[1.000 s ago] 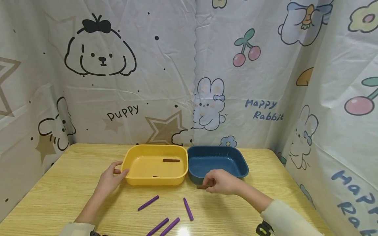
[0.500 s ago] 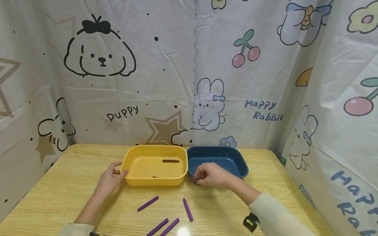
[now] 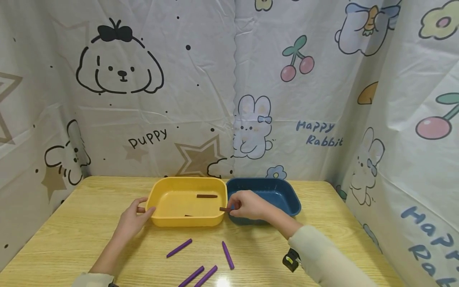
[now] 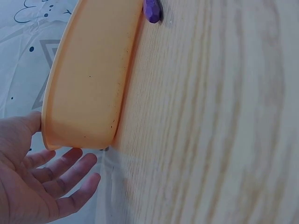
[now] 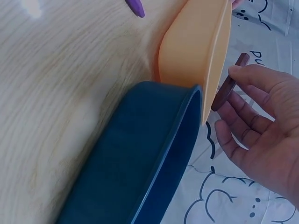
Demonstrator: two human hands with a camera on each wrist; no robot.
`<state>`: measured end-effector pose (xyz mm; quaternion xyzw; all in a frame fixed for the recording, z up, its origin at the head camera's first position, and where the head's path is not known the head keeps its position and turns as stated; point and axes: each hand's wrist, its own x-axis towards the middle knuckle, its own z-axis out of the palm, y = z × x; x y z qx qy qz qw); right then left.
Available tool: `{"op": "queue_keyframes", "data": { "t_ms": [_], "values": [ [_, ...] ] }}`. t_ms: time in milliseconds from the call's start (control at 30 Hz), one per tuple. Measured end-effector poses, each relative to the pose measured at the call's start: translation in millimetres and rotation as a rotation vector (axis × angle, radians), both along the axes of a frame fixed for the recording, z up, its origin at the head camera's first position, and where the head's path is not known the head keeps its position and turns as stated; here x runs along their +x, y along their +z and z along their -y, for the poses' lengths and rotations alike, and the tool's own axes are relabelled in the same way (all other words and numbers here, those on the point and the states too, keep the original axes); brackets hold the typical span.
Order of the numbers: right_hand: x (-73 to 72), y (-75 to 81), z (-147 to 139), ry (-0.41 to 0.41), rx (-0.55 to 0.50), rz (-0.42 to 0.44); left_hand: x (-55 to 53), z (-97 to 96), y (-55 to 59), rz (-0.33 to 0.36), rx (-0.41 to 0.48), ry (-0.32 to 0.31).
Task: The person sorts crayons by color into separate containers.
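In the head view my right hand (image 3: 247, 205) pinches a brown crayon (image 3: 224, 209) between thumb and fingers. The crayon is over the bins' adjoining rims, its free end overlapping the yellow bin (image 3: 186, 221). Its full length shows in the right wrist view as a brown crayon (image 5: 229, 86), tilted above the rims. My left hand (image 3: 134, 217) holds the yellow bin's left end, thumb and fingers about the rim. Inside that bin lies another brown crayon (image 3: 206, 196), and the tip of a further brown crayon (image 3: 188, 215) peeks over the front wall. The blue bin (image 3: 276, 195) is partly hidden behind my right hand.
Several purple crayons lie on the wooden table (image 3: 279, 255) in front of the bins, among them one purple crayon (image 3: 179, 248) at the left and another purple crayon (image 3: 228, 255) nearer the middle. A printed curtain (image 3: 201, 99) hangs behind the table and along its sides.
My right hand has moved up and left with the brown crayon, from in front of the blue bin to the yellow bin's right rim. The left hand stays on the yellow bin.
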<state>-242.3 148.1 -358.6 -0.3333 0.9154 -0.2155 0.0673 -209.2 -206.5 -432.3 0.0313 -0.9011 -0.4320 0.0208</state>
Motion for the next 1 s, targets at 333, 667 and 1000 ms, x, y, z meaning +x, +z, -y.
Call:
{"op": "queue_keyframes", "data": {
  "t_ms": [333, 667, 1000],
  "values": [
    [-11.7, 1.8, 14.3, -0.023, 0.003, -0.007, -0.8, 1.4, -1.6, -0.001, 0.003, 0.007],
    [-26.2, 2.3, 31.3, -0.044, 0.008, 0.005, -0.2, 2.9, -2.3, -0.007, 0.007, 0.015],
    [-32.1, 2.6, 47.3, -0.072, 0.014, -0.01, -1.2, 1.0, -4.9, -0.004, 0.017, 0.027]
  ]
}}
